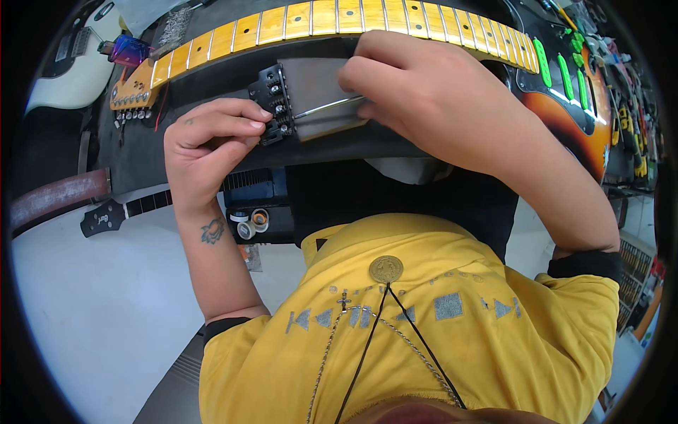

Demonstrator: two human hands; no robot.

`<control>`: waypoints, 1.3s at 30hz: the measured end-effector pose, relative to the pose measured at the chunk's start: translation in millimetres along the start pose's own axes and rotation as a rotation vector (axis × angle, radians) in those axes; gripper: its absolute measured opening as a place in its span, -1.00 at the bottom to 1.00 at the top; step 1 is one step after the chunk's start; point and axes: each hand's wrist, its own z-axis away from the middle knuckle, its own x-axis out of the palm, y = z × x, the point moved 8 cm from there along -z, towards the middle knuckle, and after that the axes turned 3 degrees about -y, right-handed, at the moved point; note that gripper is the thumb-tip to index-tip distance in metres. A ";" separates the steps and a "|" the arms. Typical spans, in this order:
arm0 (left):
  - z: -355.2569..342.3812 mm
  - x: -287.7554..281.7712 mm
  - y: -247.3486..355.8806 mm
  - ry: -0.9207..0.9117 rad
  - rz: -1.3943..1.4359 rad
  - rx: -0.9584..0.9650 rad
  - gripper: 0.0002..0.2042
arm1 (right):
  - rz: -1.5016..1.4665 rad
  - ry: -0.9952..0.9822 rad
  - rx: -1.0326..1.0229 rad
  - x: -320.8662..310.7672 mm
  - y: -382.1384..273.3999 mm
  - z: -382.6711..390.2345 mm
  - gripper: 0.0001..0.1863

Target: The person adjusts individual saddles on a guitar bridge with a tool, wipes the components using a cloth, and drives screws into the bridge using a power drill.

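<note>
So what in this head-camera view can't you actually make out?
- Grey metal block with black saddle bridge: its right end, hidden under the right hand.
- Left hand: its fingers cover the bridge's near edge, so any small tool is hidden.
- Yellow maple guitar neck: part covered by the right hand.
- Sunburst guitar body: bent and cut off toward the picture's rim.
- Small tape rolls: too small for detail.

Views: 1. Head camera, fisheye, left of a side-by-side pair, worn on the person's head. Faces steeply down over the yellow shirt (pixel 424 332) toward the dark workbench (pixel 212 152). Close range; hands near frame centre. Edges bend at the dark rim. No 2nd view to overlap.
</note>
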 end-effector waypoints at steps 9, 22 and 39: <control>1.1 -0.4 -0.6 -0.009 -0.002 0.015 -0.71 | 0.122 -0.031 -0.069 -1.1 -4.5 2.1 -0.84; 1.5 -1.3 1.2 -0.005 -0.033 -0.005 -0.71 | 0.107 -0.071 -0.075 -4.2 -6.9 0.5 -0.90; 1.5 -1.5 -0.9 -0.010 -0.041 -0.001 -0.76 | 0.075 -0.061 -0.076 -1.8 -10.3 -1.2 -0.89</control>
